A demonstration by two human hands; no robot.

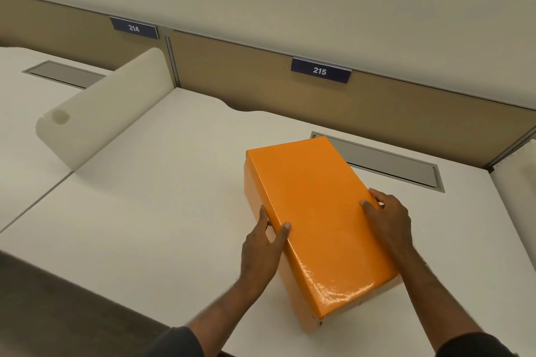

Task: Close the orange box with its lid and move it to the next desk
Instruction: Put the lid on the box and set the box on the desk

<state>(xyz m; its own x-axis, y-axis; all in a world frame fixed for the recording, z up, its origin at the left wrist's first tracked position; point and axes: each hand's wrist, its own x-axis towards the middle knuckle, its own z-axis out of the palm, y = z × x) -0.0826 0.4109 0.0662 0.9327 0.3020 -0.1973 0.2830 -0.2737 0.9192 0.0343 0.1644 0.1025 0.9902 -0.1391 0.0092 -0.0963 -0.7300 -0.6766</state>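
With our left hand (262,243) and right hand (387,216) clamped on its long sides, the lidded box (316,220) runs 11-to-5 across the worktop (162,182).

Two numbers can be read, each in white digits on a dark blue plate fixed along the top edge of the tan partition at the far side of the desks. The left plate (134,28) reads "214" and sits on the partition panel (72,26) behind the left desk. The right plate (320,70) reads "215" and sits on the panel (246,66) behind the right desk. The orange box (316,217) shows no print or brand on its lid or sides.
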